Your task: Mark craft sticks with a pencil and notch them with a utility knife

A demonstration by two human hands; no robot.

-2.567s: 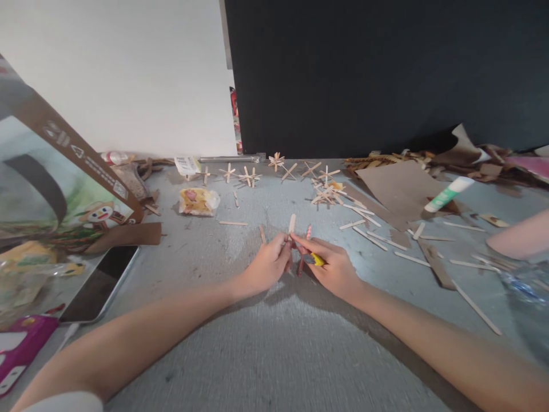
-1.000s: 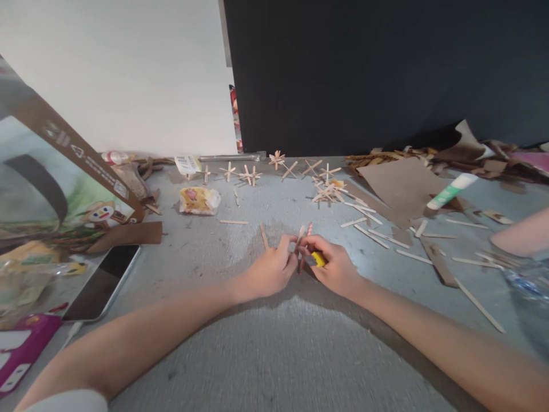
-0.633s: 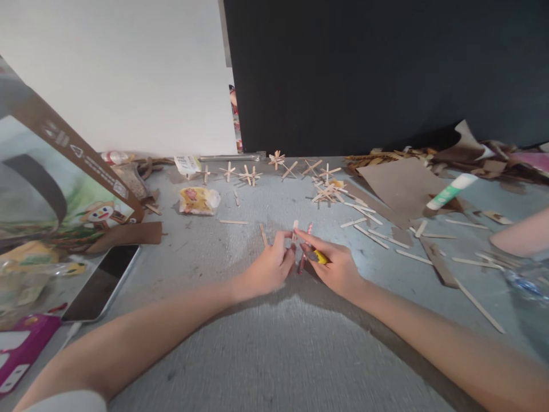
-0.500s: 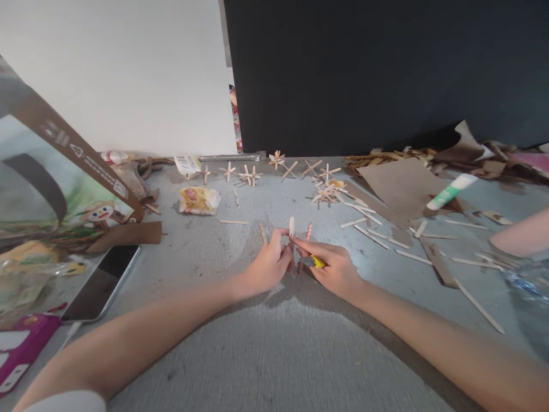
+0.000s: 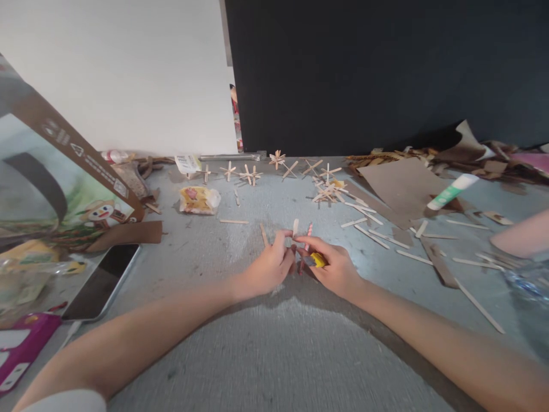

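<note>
My left hand point(image 5: 268, 268) pinches a short wooden craft stick point(image 5: 295, 226) that stands upright on the grey table point(image 5: 274, 343). My right hand point(image 5: 334, 266) is closed round a small yellow tool point(image 5: 318, 260) and a pink striped stick point(image 5: 307, 232), with its fingertips meeting the wooden stick beside my left thumb. Both hands rest close together at the table's middle. Another loose stick point(image 5: 263, 234) lies just left of my left hand.
Glued stick stars point(image 5: 249, 174) and loose sticks point(image 5: 369, 233) lie at the back and right. Brown card sheets point(image 5: 397, 186), a green-white glue tube point(image 5: 452, 192), a candy wrapper point(image 5: 199, 200), a phone point(image 5: 102, 283), a printed box point(image 5: 51, 177). Another person's arm point(image 5: 521, 236) enters at right.
The wooden stick tilted and came back upright between my fingers. Both hands stayed in the same spot, with only small finger movements.
</note>
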